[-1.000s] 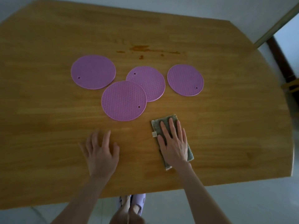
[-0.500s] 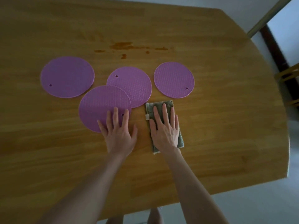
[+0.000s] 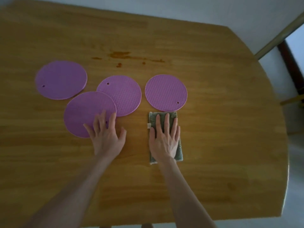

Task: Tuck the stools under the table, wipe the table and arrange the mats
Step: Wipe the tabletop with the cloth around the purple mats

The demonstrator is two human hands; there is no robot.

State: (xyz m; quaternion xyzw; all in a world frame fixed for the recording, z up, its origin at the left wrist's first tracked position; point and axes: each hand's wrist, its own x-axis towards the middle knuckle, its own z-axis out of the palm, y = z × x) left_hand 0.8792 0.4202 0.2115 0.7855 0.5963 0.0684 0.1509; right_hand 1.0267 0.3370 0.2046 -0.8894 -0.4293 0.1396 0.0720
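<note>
Both hands are down flat on the oval wooden table (image 3: 213, 145). The left hand (image 3: 107, 137), fingers spread wide, presses its fingertips on the nearest round purple silicone mat (image 3: 82, 114). The right hand (image 3: 164, 139), fingers straight and close together, pins the grey-green rectangular cleaning cloth (image 3: 152, 119). Wiping step, I'd say, with mat-shifting mixed in. The cloth's far edge meets the right-hand purple mat (image 3: 166, 92) at twelve o'clock. The nearest mat overlaps the middle purple mat (image 3: 126, 94), and the far-left purple mat (image 3: 60, 79) lies just beside it at eleven o'clock; touching or not, I cannot tell. Brown spill marks (image 3: 120, 55) sit at twelve o'clock beyond the middle mat, unwiped. Next move, by my reckoning: slide the mats aside for a lane, then push the cloth firmly up to that spill. Stools are out of view. No containers show.
</note>
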